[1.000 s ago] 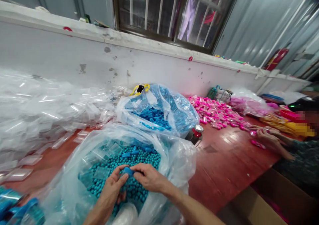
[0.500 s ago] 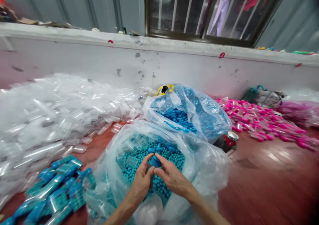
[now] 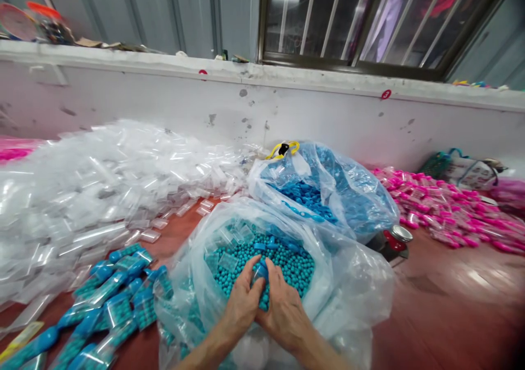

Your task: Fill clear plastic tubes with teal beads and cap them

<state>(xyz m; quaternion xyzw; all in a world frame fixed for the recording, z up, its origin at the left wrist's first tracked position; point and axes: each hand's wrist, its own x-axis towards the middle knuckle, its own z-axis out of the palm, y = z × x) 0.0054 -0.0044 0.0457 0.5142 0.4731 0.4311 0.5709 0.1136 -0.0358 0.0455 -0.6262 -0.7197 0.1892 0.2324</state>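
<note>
My left hand and my right hand close together from both sides on a blue plastic cap. Whether a clear container is joined to it I cannot tell, since my fingers cover much of it. Both hands are over an open clear plastic bag of teal beads. Several loose blue caps and clear plastic containers lie on the beads. To the left, clear containers with blue caps, filled with teal beads, are heaped on the red surface.
Behind the bead bag stands another clear bag holding blue pieces. A large heap of clear containers spreads left. Pink-capped containers lie right, near a red tin with a silver lid. A white wall runs behind.
My right hand has turned and its fingers now wrap further round the blue cap. The view has swung left, so the surroundings appear further right.
</note>
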